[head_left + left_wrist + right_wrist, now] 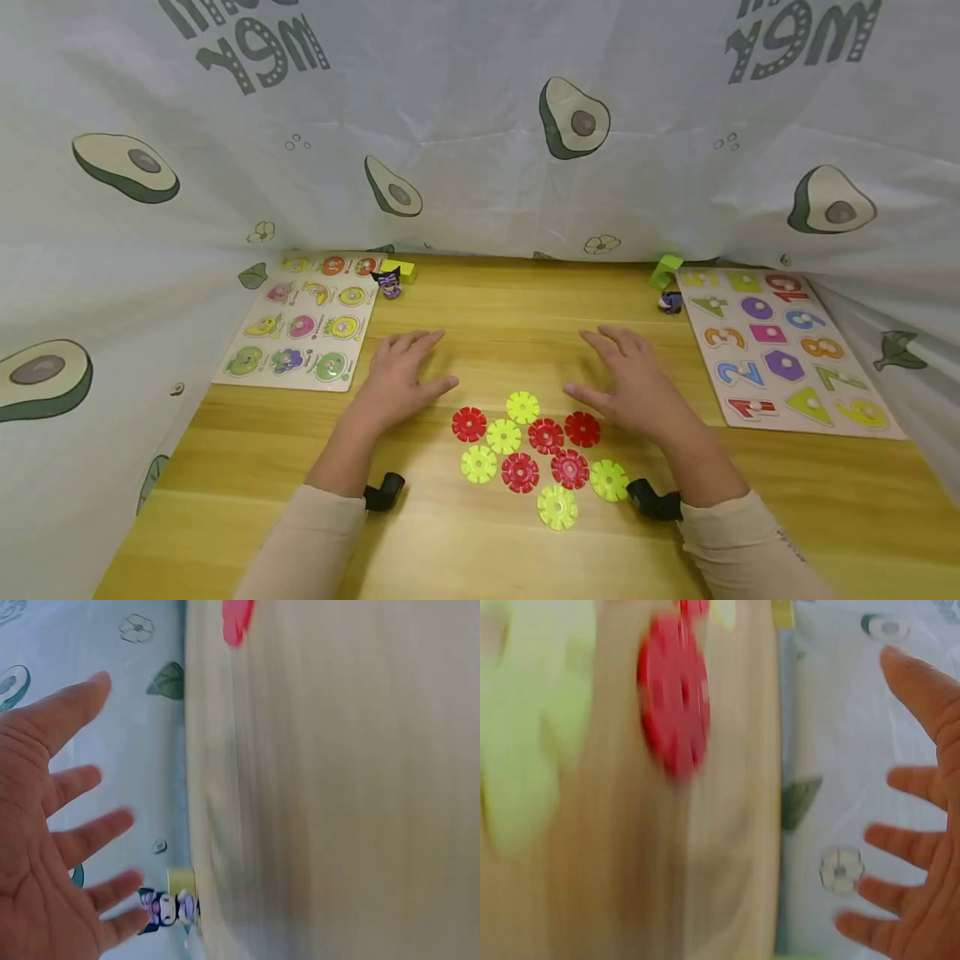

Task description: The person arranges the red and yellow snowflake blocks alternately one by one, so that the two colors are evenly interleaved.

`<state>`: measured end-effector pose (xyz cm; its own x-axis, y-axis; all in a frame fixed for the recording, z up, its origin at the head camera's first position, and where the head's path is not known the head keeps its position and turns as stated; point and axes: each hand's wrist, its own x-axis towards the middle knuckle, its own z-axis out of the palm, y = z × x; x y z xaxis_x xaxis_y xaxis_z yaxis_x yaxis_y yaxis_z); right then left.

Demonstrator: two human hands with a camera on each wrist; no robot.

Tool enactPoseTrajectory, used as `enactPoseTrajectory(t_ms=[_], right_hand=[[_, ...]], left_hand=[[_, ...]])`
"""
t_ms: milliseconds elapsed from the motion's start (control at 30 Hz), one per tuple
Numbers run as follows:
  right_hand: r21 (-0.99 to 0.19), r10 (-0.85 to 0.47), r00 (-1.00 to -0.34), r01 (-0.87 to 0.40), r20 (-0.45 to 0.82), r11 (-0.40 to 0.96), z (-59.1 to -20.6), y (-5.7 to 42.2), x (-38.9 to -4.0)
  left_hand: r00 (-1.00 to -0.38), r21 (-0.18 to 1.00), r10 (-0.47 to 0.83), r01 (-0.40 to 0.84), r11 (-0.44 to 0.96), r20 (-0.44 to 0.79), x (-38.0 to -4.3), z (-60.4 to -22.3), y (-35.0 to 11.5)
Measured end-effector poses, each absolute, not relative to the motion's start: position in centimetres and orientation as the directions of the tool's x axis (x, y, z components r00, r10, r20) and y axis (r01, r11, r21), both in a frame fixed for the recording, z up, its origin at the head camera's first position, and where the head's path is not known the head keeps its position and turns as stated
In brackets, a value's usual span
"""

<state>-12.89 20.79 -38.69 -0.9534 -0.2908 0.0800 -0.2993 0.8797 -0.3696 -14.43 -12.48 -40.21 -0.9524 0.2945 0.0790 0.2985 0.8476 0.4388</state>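
Note:
Several red and yellow-green notched plastic discs lie flat in a loose cluster on the wooden table, among them a red disc (pixel 468 424) at its left, a yellow-green disc (pixel 557 507) nearest me and another red disc (pixel 582 429) by the right hand. My left hand (pixel 397 375) hovers to the cluster's upper left, fingers spread, holding nothing. On the opposite side my right hand (pixel 630 383) is spread likewise, its palm bare in the right wrist view. There a red disc (pixel 675 697) and a blurred yellow-green disc (pixel 536 720) show below it.
A fruit puzzle board (pixel 300 321) lies at the left, a number puzzle board (pixel 787 350) at the right. Beside them are a yellow block (pixel 400 271), a green block (pixel 665 272) and small purple figures (pixel 389 282). An avocado-print cloth (pixel 480 125) hangs behind the table.

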Motion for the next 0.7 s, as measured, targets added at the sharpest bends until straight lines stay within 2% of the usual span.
enactPoseTrajectory(t_ms=[133, 267, 400, 700], right_hand=[[-0.460, -0.367, -0.930, -0.322, -0.010, 0.827, -39.7, 18.2, -12.8], [-0.500, -0.410, -0.907, -0.314, -0.091, 0.807, -40.9, 16.1, -13.1], [-0.492, -0.390, -0.912, -0.285, -0.124, 0.823, -41.6, 14.7, -13.3], [-0.474, -0.336, -0.930, -0.230, -0.151, 0.850, -42.2, 13.6, -13.3]], left_hand=[[-0.933, 0.585, 0.359, 0.294, 0.756, 0.005, -13.9, -40.7, -11.6], [-0.899, 0.658, 0.415, 0.229, 0.717, -0.139, -13.3, -41.2, -10.8], [-0.878, 0.662, 0.426, 0.189, 0.725, -0.217, -12.9, -41.6, -10.1], [-0.880, 0.621, 0.436, 0.237, 0.747, -0.189, -12.8, -42.1, -9.8]])
